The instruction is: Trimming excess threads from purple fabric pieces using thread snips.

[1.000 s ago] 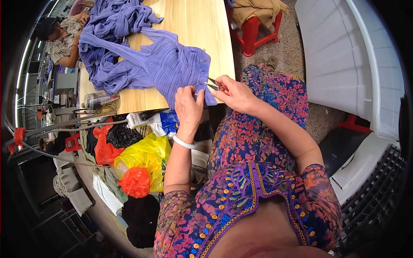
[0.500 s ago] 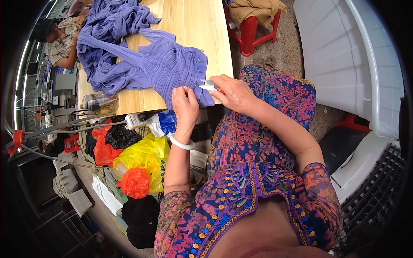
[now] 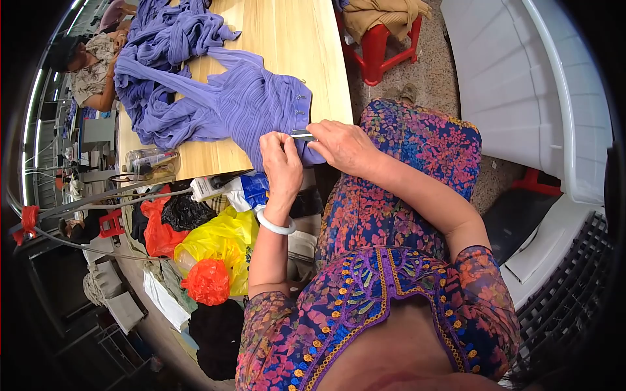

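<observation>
A purple pleated garment (image 3: 251, 98) lies on the wooden table, its smooth edge band near me carrying small metal hooks. At that band my left hand (image 3: 282, 161) is closed in a pinch on the cloth; whether a thread is also between the fingertips is too small to tell. My right hand (image 3: 345, 148) grips small thread snips (image 3: 302, 135). Their blades point left, close to the left fingertips, and look nearly together. The handle is mostly hidden in my palm.
More purple cloth (image 3: 163, 36) is heaped farther along the table (image 3: 293, 32). A clear jar (image 3: 151, 163) stands at its left edge. Below are a power strip (image 3: 205, 187) and a yellow bag (image 3: 225, 241). A red stool (image 3: 378, 62) stands right; a person (image 3: 94, 68) sits far left.
The snips' blades, apart before, have come together. My right hand has moved slightly left and turned a little, bringing the snips nearer my left fingertips. My left hand stays at the band.
</observation>
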A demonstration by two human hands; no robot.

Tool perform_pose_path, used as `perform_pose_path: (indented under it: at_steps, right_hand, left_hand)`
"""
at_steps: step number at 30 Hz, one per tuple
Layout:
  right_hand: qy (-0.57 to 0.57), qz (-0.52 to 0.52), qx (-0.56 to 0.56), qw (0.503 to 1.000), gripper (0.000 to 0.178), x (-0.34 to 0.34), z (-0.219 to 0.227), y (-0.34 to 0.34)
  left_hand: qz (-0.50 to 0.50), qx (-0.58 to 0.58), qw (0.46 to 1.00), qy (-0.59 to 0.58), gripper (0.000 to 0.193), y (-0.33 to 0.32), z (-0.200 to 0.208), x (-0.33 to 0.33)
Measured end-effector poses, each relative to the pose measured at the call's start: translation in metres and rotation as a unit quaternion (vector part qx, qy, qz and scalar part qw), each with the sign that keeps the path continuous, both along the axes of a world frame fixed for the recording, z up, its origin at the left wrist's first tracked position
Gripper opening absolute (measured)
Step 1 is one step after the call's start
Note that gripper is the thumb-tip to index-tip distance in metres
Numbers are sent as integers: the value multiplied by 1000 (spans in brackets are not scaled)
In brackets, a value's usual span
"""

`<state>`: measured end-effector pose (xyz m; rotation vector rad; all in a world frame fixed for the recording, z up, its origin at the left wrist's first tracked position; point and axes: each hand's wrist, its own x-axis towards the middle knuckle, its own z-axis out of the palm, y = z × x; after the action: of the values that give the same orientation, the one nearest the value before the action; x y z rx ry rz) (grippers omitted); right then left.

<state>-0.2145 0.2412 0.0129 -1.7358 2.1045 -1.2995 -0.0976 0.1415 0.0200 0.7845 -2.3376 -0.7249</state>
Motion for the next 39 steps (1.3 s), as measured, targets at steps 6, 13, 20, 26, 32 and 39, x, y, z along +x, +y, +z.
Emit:
perform_pose_path:
  at_steps: [6,13,20,26,32,39]
  right_hand:
    - [12,-1,8,1000,23,4,-3,-2]
    - [2,-14,6,1000,24,9,-6,1]
    - [2,-13,-6,1000,23,7,-4,-4]
    - [6,-11,-46,999,11,7,-14,-8]
    - [-83,-22,-14,996,22,6,-9,0]
    - [-245,-69,-15,967,29,1,-19,-8]
  left_hand:
    - [2,1,1000,5,5,2,-4,2]
    - [34,78,996,24,7,-2,-6,8]
    - [11,58,997,44,7,5,1,-1]
    - [-3,59,997,43,6,4,-1,-2]
    - [35,44,998,39,8,-2,-3,2]
    - [108,39,993,-38,25,-23,-8,-8]
